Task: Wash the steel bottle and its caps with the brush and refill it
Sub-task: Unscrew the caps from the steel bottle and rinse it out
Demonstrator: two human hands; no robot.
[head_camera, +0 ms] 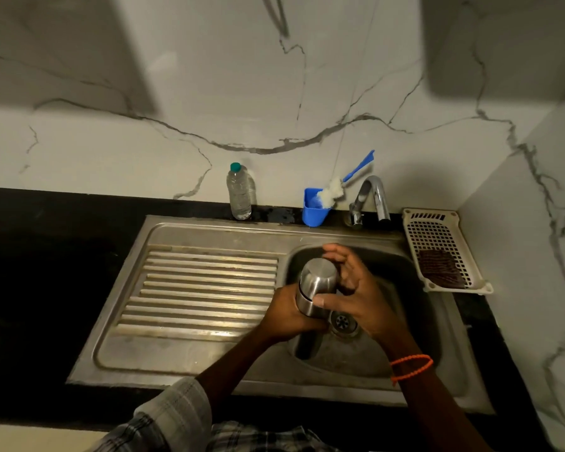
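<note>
- Looking down from the head view, a steel bottle (315, 288) is held over the sink (209, 230) basin, above the drain (342, 322), tilted with one rounded end toward the camera.
- Left hand (287, 316) grips the bottle's lower body, fingers curled round it from the left side.
- Right hand (356, 288) lies against the bottle's right side: thumb pressed across the steel near the seam, fingers loosely spread and reaching past the upper end. Whether those fingers truly clasp the bottle cannot be told.
- An orange bead band (411, 367) circles the right wrist; a checked sleeve (173, 415) covers the left arm.
- Brush (343, 182), white bristles and blue handle, stands bristles-down in a blue cup (315, 213) on the dark worktop (46, 216) behind the sink, leaning against the marble wall.
- Tap (372, 197) rises just right of the cup, spout curving over the basin; no water can be seen running.
- Clear plastic bottle (239, 192) with a green cap stands upright left of the cup, at the wall.
- White slotted tray (437, 223) sits at the basin's right, a dark scrub pad (439, 269) lying in it.
- Ribbed drainboard (203, 288) fills the sink's left half.
</note>
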